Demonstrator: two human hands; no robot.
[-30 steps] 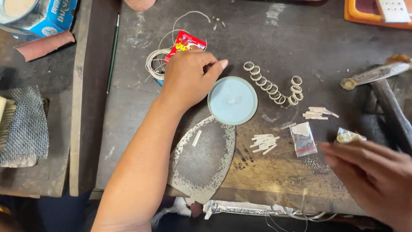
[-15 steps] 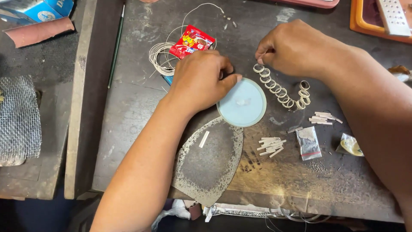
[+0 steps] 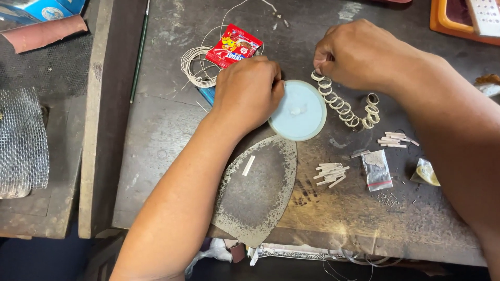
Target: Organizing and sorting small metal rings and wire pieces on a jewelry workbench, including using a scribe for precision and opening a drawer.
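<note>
left hand (image 3: 249, 93) is resting fingers curled on the pale blue round lid (image 3: 298, 110) at mid-bench | right hand (image 3: 359, 54) is pinching, fingertips together, the top of the row of small wire rings (image 3: 341, 104) | rings are looking light, springy, easily scattered; best nipped by the rim | cut strips (image 3: 330, 174) and a small bag (image 3: 377, 169) are crowding the right; open room is lying toward the bench's front edge.

Dark scarred workbench (image 3: 172, 130) — wire rings (image 3: 344, 106), round lid (image 3: 298, 110), red packet (image 3: 233, 47).
</note>
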